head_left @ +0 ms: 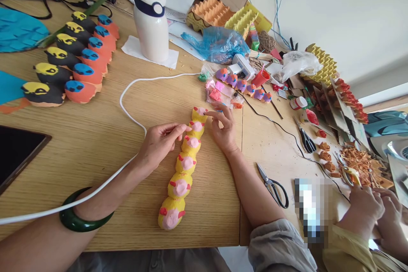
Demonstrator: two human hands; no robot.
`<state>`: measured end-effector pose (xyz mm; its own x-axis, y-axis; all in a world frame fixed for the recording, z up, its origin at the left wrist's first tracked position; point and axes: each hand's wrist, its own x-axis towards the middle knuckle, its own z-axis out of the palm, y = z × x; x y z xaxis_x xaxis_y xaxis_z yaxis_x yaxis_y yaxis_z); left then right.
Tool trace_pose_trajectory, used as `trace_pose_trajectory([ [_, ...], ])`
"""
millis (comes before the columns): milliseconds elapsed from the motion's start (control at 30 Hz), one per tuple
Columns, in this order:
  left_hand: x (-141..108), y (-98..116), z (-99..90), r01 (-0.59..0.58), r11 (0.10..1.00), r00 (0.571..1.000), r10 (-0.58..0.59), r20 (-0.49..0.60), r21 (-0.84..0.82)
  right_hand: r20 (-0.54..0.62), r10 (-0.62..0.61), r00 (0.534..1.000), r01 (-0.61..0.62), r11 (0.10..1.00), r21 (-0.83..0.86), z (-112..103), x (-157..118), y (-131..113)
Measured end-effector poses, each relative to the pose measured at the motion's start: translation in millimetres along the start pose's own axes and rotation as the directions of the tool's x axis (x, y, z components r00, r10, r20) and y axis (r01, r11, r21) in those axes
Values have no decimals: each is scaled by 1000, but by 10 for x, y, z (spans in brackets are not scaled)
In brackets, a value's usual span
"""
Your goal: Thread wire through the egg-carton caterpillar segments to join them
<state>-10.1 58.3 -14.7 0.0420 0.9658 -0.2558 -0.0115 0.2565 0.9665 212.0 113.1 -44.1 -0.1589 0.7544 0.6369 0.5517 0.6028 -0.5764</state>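
A strip of yellow-painted egg-carton cups (184,165) lies lengthwise on the table, each cup bearing a pink clay patch and most showing red bits at the sides. My left hand (164,141) is at the strip's left edge by the second-farthest cup, thumb and forefinger pressed together. Whatever is between those fingertips is too small to make out. On the other side, my right hand (223,129) reaches its forefinger to the farthest cup, beside a small dark spot. Its fingers are bent but apart, and I see nothing held in them.
Black and orange painted carton cups (91,61) stand at left near a tablet (19,153). A white cable (127,114) crosses the table under a white bottle (151,21). Clay packets (219,91) and scissors (274,187) lie right, beside another person's hands (366,206).
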Motion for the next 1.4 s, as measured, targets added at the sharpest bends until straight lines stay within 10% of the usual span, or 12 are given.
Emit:
trace_pose_trajectory([
  [667,26,-31,-9,7,1000,1000,-7,12,-27,-47,-4,999,0,996,-93,-44,23,-23],
  [800,17,-1,0,21,992,1000,-20,10,-121,-70,186,980,-184,982,32,-154,56,-165],
  [967,4,43,27,-3,989,1000,3,0,-145,121,588,800,-580,706,406,-263,-87,-435],
  [1167,-39,58,39,-86,986,996,84,-16,-141,283,740,610,-707,348,615,-272,-265,-728],
  [1400,-233,171,53,-350,932,936,344,76,94,436,666,606,-680,150,717,-202,-337,-907],
])
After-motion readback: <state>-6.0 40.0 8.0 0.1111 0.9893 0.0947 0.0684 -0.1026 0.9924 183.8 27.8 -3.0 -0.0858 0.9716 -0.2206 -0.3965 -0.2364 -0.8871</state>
